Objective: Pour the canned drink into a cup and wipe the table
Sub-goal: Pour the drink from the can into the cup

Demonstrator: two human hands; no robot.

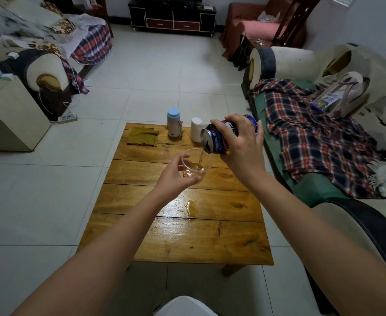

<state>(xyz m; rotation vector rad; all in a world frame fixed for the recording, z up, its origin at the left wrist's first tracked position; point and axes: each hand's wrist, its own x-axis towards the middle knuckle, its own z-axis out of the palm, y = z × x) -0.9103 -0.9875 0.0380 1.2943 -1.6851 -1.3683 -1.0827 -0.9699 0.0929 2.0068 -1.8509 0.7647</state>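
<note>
My right hand [240, 144] grips a blue drink can [212, 139], tipped on its side with the mouth facing left. A thin stream of pale liquid falls from it into a clear plastic cup [196, 164]. My left hand [176, 173] holds that cup from the left, above the wooden table [142, 236]. A little liquid lies in the cup's bottom. A small amber puddle [192, 207] sits on the table nearer to me. An olive-brown cloth [143, 136] lies flat at the table's far left corner.
A white bottle with a blue lid [174, 123] and a white cup [196, 129] stand at the table's far edge. A sofa with a plaid cloth [306, 135] runs along the right. Another sofa [44, 71] and a beige box [9, 115] are on the left. Tiled floor surrounds the table.
</note>
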